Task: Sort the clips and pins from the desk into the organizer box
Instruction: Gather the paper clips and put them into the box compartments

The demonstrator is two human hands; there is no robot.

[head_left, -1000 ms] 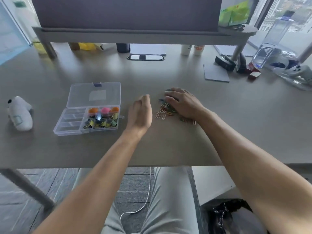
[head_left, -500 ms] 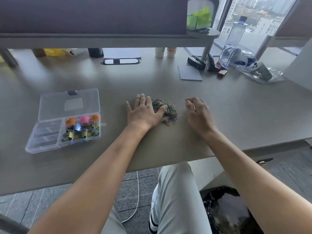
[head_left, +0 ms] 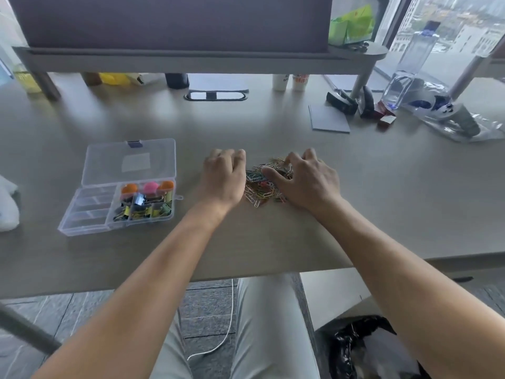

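Coloured paper clips (head_left: 266, 183) heaped on the table (head_left: 382, 192), between both hands. Left hand (head_left: 222, 177): fingers curled into a loose fist against the heap's left edge, holding nothing visible. Right hand (head_left: 306, 179): fingers bent, clawing into the heap. Open box (head_left: 120, 187) lies left.

— How do the hands lie?
— Both forearms reach forward. The left hand (head_left: 224, 176) is knuckles-up, fingers curled under. The right hand (head_left: 302, 178) sits just right of it, fingers bent and spread, thumb pointing left.
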